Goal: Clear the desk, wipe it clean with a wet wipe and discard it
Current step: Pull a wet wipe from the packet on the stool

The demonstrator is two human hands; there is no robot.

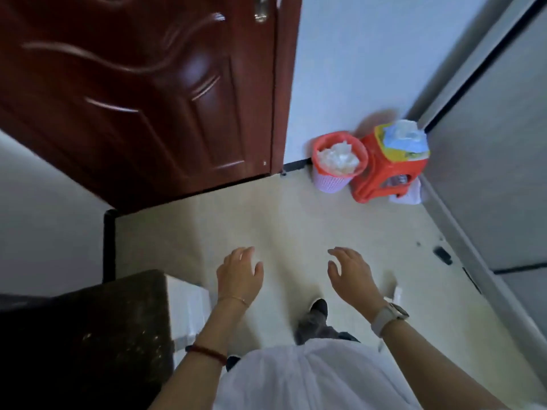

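I am looking down at a pale tiled floor point(296, 220). At lower left a dark-topped bench point(97, 329) is showing only its corner, with a red-brown door point(142, 93) above it. My left hand point(238, 273) is hanging with fingers loosely spread, holding nothing; my right hand point(350, 272) is doing likewise, watch on its wrist. I am seeing no wet wipe in either. The waste basket point(337, 161), red-rimmed and already stuffed with white litter, is standing ahead and to the right, upright against the wall, nearer the right hand, touching an orange stool point(384, 173).
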